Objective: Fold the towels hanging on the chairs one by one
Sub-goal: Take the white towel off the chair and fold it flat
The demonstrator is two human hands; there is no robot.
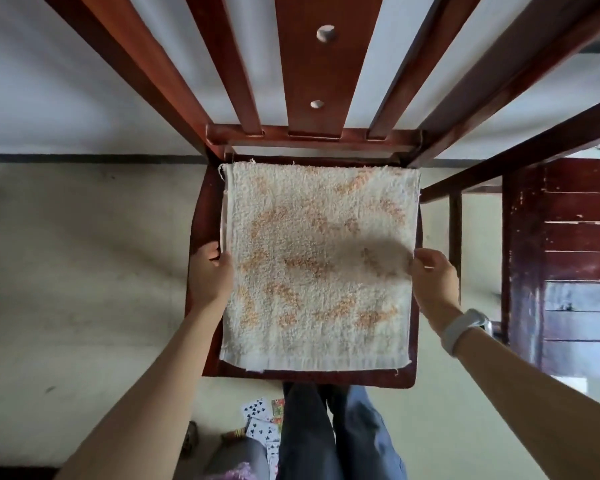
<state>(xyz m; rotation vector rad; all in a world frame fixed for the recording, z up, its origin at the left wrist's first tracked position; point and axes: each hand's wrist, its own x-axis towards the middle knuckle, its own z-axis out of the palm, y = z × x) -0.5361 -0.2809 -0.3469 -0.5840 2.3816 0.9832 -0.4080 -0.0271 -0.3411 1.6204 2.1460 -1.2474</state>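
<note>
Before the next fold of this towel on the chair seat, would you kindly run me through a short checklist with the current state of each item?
1. Towel lies flat on the chair seat: ok.
2. Left hand grips the towel's left edge: ok.
3. Right hand pinches the right edge: ok.
4. Both hands hold at matching height, about midway along the sides: ok.
5. Near hem sits inside the seat's front edge, nothing hanging off: ok.
6. Layers beneath lined up: cannot tell; only a thin strip shows along the left edge.
</note>
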